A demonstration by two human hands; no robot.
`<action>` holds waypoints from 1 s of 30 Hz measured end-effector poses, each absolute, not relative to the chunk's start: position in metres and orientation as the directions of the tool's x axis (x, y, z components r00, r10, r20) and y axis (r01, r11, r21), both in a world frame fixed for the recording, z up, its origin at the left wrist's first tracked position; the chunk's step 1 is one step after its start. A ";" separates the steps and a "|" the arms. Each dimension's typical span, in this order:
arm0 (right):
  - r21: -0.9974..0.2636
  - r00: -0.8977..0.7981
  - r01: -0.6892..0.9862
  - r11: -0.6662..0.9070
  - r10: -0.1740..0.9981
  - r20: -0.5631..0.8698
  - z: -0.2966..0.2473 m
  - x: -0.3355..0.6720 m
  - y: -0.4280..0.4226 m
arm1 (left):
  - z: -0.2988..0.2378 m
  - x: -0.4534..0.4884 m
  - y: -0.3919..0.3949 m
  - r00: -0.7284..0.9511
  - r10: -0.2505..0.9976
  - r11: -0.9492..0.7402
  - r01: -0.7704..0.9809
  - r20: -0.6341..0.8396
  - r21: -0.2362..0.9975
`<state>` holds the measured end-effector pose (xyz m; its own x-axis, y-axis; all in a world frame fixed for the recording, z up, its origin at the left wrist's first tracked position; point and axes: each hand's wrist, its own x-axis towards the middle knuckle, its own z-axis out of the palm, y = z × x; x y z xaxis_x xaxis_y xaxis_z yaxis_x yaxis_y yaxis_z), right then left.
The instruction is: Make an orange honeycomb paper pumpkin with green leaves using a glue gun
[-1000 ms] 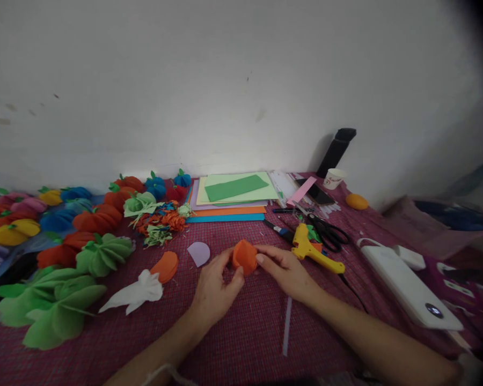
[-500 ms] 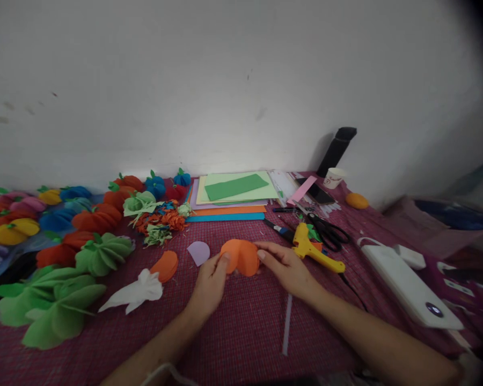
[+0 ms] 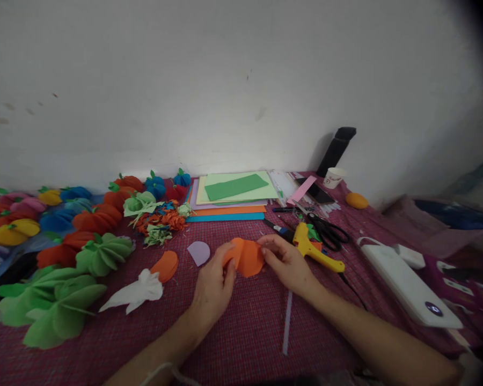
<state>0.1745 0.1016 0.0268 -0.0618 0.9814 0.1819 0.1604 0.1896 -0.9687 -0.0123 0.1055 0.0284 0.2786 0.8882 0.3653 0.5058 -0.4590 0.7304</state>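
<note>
An orange paper cutout with a crease down it is held up above the cloth. My left hand grips its left side, thumb at the front. At its right edge, my right hand pinches the paper between thumb and fingers. Left of my left hand lies a lilac paper piece. Farther left, folded orange paper pieces rest beside a crumpled white tissue. A yellow glue gun lies just beyond my right hand. Below that hand is a thin pale stick.
Paper pumpkins in several colours crowd the left side, near a heap of paper scraps. Stacked coloured sheets lie at the back. On the right are black scissors, a paper cup and a white power bank.
My left hand has shifted its grip higher and farther over the left side of the orange paper. The paper has turned slightly and moved a little right; my right hand has moved slightly up.
</note>
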 end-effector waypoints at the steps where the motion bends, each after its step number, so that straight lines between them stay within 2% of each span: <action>1: -0.964 -0.057 0.176 0.200 0.980 0.193 0.026 0.175 0.102 | 0.029 -0.013 0.106 0.314 0.870 -0.492 0.519 0.380 0.698; 4: -0.925 -0.036 0.275 0.263 0.964 0.264 0.028 0.177 0.102 | 0.031 -0.013 0.107 0.361 0.851 -0.525 0.557 0.383 0.643; 7: -0.805 -0.056 0.481 0.347 0.929 0.367 0.031 0.177 0.100 | 0.034 -0.012 0.107 0.343 0.849 -0.528 0.574 0.402 0.625; 9: -0.740 -0.097 0.556 0.379 0.913 0.396 0.032 0.177 0.099 | 0.036 -0.010 0.106 0.357 0.845 -0.534 0.580 0.397 0.615; 14: -0.705 -0.137 0.568 0.425 0.893 0.428 0.026 0.176 0.097 | 0.034 -0.006 0.103 0.360 0.851 -0.525 0.600 0.382 0.604; 20: -0.561 -0.228 0.657 0.503 0.842 0.489 0.026 0.176 0.095 | 0.029 -0.002 0.102 0.300 0.868 -0.491 0.636 0.395 0.595; 24: -0.542 -0.243 0.652 0.531 0.823 0.514 0.031 0.176 0.093 | 0.028 -0.004 0.104 0.265 0.882 -0.466 0.608 0.388 0.643; 30: -0.526 -0.220 0.676 0.517 0.822 0.525 0.036 0.176 0.092 | 0.024 -0.008 0.108 0.183 0.937 -0.345 0.600 0.296 0.722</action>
